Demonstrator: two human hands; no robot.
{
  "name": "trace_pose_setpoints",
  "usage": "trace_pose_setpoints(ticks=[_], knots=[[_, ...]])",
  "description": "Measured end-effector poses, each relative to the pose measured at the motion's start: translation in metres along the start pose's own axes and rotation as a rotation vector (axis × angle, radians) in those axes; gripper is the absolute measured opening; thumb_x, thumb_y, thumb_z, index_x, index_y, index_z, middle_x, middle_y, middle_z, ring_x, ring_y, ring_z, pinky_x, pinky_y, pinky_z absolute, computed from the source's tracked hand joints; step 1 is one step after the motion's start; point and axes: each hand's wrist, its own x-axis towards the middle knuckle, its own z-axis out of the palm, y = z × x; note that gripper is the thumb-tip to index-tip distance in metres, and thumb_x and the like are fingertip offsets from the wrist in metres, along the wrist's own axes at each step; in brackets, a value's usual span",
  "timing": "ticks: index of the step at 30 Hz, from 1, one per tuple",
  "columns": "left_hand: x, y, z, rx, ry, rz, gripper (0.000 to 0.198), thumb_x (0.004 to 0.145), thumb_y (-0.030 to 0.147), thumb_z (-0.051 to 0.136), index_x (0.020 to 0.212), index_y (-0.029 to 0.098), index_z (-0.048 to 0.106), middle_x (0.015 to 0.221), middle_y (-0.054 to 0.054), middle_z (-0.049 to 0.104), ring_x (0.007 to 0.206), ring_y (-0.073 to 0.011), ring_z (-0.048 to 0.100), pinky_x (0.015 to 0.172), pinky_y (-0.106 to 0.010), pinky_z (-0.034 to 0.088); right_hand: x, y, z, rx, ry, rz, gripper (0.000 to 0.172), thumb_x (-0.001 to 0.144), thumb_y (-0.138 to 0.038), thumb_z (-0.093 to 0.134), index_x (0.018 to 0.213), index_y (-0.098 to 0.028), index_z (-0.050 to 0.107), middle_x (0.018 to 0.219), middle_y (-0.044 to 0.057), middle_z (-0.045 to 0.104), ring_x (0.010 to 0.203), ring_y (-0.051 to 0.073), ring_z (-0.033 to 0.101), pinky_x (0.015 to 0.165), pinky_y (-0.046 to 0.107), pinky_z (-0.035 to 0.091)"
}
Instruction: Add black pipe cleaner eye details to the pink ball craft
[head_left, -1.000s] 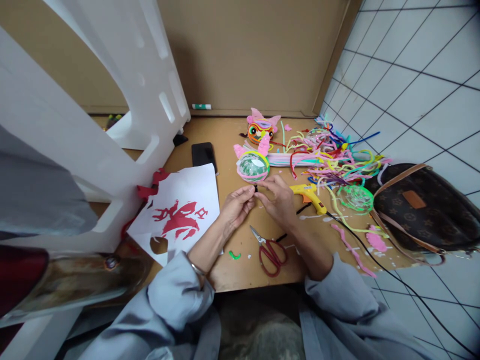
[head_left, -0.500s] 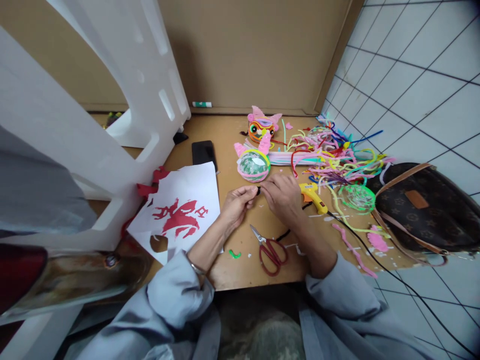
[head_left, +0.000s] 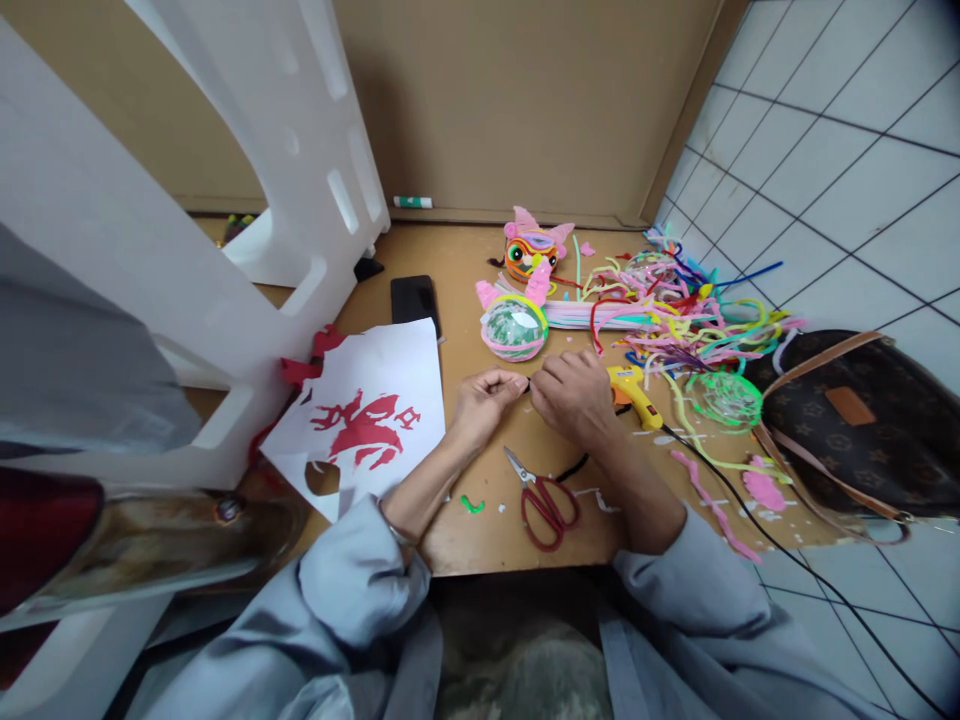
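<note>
My left hand (head_left: 486, 402) pinches the end of a black pipe cleaner (head_left: 574, 467) between thumb and fingertips. My right hand (head_left: 574, 398) is closed on the same fuzzy strand just beside it; a length of it shows below my right wrist. Beyond the hands sits a green-and-white ball-shaped head with pink ears (head_left: 514, 328). A finished-looking orange animal head with big eyes (head_left: 529, 258) is behind it. Red-handled scissors (head_left: 550, 510) lie partly open in front of me. A yellow hot glue gun (head_left: 636, 393) rests right of my right hand.
Loose coloured pipe cleaners (head_left: 697, 300) are heaped at the back right, near a brown handbag (head_left: 862, 420). White paper with red shapes (head_left: 375, 410) and a black phone (head_left: 415, 304) lie left. A white plastic frame (head_left: 300, 130) stands at the left. The glue gun's cord (head_left: 750, 520) trails right.
The view has shifted slightly, so most things sit a little further right. Both hands stay close together on the black pipe cleaner, with their fingers slightly repositioned.
</note>
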Motion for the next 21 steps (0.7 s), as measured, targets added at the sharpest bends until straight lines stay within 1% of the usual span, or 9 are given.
trace_pose_setpoints(ticks=[4,7,11,13,15,18,21], knots=[[-0.001,-0.001,0.000,0.001,-0.027,-0.002,0.024,0.062,0.037,0.079,0.065,0.015,0.069,0.060,0.001,0.060,0.056,-0.0080,0.044,0.056,-0.022,0.035,-0.001,-0.001,0.008,0.014,0.102,0.016,0.022,0.083,-0.017,0.052,0.062,-0.019,0.058,0.062,0.003,0.055,0.067,0.017,0.041,0.064,0.033,0.023],[-0.002,0.000,0.002,-0.068,-0.050,-0.048,0.027,0.060,0.037,0.080,0.062,0.014,0.067,0.054,0.002,0.057,0.050,-0.0063,0.040,0.052,-0.021,0.032,-0.002,-0.005,0.013,0.050,0.145,0.056,0.021,0.079,-0.015,0.054,0.059,-0.020,0.055,0.060,0.001,0.053,0.064,0.016,0.040,0.063,0.032,0.024],[0.000,0.000,0.003,-0.167,-0.049,-0.117,0.029,0.056,0.036,0.082,0.061,0.013,0.066,0.049,0.003,0.053,0.046,-0.0048,0.036,0.049,-0.021,0.026,-0.003,-0.011,0.017,0.112,0.184,0.122,0.022,0.080,-0.015,0.052,0.059,-0.020,0.052,0.060,0.001,0.052,0.063,0.016,0.042,0.062,0.030,0.026],[0.001,0.000,0.003,-0.226,-0.039,-0.135,0.030,0.054,0.035,0.083,0.060,0.012,0.066,0.050,0.003,0.054,0.046,-0.0041,0.036,0.048,-0.020,0.027,-0.004,-0.012,0.017,0.155,0.175,0.154,0.023,0.083,-0.015,0.049,0.061,-0.020,0.052,0.062,0.001,0.053,0.063,0.016,0.044,0.063,0.030,0.028],[0.002,0.001,0.002,-0.290,-0.033,-0.165,0.031,0.051,0.034,0.085,0.060,0.012,0.065,0.052,0.003,0.054,0.047,-0.0033,0.036,0.048,-0.020,0.027,-0.004,-0.012,0.017,0.193,0.139,0.169,0.023,0.086,-0.016,0.047,0.064,-0.020,0.052,0.063,0.001,0.055,0.064,0.016,0.047,0.063,0.029,0.029],[0.003,0.004,0.001,-0.362,-0.054,-0.235,0.035,0.047,0.034,0.087,0.062,0.011,0.066,0.054,0.003,0.053,0.047,-0.0026,0.037,0.047,-0.019,0.026,-0.004,-0.009,0.015,0.243,0.095,0.188,0.023,0.088,-0.018,0.046,0.067,-0.020,0.053,0.065,0.002,0.056,0.064,0.016,0.049,0.064,0.030,0.031],[0.003,0.007,0.001,-0.381,-0.066,-0.269,0.037,0.048,0.035,0.088,0.065,0.011,0.066,0.051,0.005,0.049,0.045,-0.0026,0.036,0.044,-0.018,0.024,-0.003,-0.007,0.010,0.327,0.131,0.244,0.017,0.087,-0.017,0.046,0.076,-0.019,0.058,0.070,0.003,0.059,0.069,0.017,0.053,0.066,0.030,0.035]])
